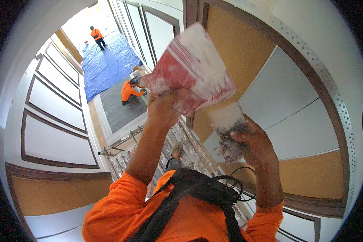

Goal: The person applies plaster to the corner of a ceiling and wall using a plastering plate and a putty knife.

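My left hand (164, 108) is closed on a red plastic putty spreader (171, 66), raised in front of me. White putty is smeared thickly over its broad face. Lower and to the right, my right hand (256, 143) grips a putty knife (226, 116) by its dark, putty-crusted handle. The knife's pale, coated blade points up toward the spreader's lower edge; whether they touch I cannot tell. Both forearms come out of orange sleeves.
Beneath me is a scaffold platform (189, 147) of spattered slats, with my foot on it. Far below, an orange-shirted person (129, 92) crouches; another (96, 34) stands on a blue tarp (109, 60). Panelled walls (54, 139) flank me, with a perforated strip (324, 74) at right.
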A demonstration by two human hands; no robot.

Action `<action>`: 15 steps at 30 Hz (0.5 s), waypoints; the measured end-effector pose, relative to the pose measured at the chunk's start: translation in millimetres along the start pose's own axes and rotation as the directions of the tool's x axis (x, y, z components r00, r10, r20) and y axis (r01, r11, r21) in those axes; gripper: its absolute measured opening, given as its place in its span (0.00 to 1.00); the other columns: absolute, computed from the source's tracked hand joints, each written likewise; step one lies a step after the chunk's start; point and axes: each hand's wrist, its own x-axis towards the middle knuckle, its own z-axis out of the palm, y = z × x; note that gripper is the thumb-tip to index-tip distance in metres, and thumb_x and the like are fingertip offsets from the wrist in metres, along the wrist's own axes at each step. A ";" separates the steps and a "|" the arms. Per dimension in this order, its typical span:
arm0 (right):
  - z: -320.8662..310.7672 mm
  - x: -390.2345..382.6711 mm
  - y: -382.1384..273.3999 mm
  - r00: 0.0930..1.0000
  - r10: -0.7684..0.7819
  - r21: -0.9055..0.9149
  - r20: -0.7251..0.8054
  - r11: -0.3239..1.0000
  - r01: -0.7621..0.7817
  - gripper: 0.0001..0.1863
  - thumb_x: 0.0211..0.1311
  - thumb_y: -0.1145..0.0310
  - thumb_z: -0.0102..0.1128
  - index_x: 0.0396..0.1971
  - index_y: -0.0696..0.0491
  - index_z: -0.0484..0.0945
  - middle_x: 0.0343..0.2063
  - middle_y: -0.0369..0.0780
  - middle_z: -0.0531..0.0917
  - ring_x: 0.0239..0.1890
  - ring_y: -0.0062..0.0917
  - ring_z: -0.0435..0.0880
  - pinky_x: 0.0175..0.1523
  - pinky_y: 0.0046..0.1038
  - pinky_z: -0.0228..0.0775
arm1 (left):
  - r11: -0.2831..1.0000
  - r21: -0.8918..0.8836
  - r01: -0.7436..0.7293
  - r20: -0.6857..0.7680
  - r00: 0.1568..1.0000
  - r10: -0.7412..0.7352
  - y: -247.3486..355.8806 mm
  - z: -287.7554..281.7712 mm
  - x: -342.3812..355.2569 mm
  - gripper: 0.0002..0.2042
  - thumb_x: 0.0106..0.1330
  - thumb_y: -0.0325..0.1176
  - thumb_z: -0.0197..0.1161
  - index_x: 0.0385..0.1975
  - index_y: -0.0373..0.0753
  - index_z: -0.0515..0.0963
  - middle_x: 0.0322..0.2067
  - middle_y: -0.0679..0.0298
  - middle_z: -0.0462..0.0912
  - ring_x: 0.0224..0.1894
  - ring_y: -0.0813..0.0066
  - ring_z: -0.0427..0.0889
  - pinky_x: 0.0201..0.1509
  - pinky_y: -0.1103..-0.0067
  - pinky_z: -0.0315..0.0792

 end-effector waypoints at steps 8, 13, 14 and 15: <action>22.0 46.9 -17.7 0.984 0.031 0.042 0.178 0.998 -0.039 0.30 0.43 0.78 0.60 0.51 0.59 0.62 0.39 0.45 0.74 0.36 0.28 0.79 0.34 0.33 0.80 | 0.919 -0.256 -0.301 0.375 0.845 0.382 37.1 -29.6 17.1 0.11 0.55 0.21 0.57 0.39 0.35 0.75 0.44 0.51 0.76 0.47 0.58 0.76 0.49 0.75 0.71; 35.7 53.8 -20.2 0.975 -0.107 0.098 0.197 0.991 0.089 0.31 0.42 0.78 0.60 0.52 0.58 0.62 0.39 0.45 0.74 0.37 0.30 0.79 0.36 0.32 0.80 | 0.948 0.101 -0.302 0.449 0.864 0.227 34.4 -57.6 19.5 0.13 0.55 0.20 0.56 0.41 0.35 0.75 0.43 0.52 0.78 0.45 0.61 0.78 0.46 0.76 0.72; 35.6 55.6 -22.6 0.966 -0.142 0.073 0.215 0.989 0.129 0.31 0.43 0.77 0.61 0.52 0.57 0.62 0.40 0.45 0.74 0.37 0.31 0.79 0.37 0.32 0.79 | 0.953 0.125 -0.275 0.455 0.870 0.191 30.2 -62.9 16.3 0.13 0.55 0.20 0.56 0.41 0.34 0.75 0.43 0.53 0.78 0.45 0.62 0.78 0.46 0.76 0.72; 35.8 58.6 -25.5 0.957 -0.169 0.045 0.237 0.986 0.163 0.31 0.43 0.77 0.61 0.52 0.56 0.62 0.40 0.45 0.74 0.38 0.31 0.78 0.38 0.33 0.79 | 0.957 0.151 -0.248 0.459 0.875 0.154 24.3 -68.6 13.6 0.12 0.55 0.20 0.55 0.41 0.34 0.75 0.43 0.53 0.78 0.44 0.63 0.79 0.45 0.76 0.72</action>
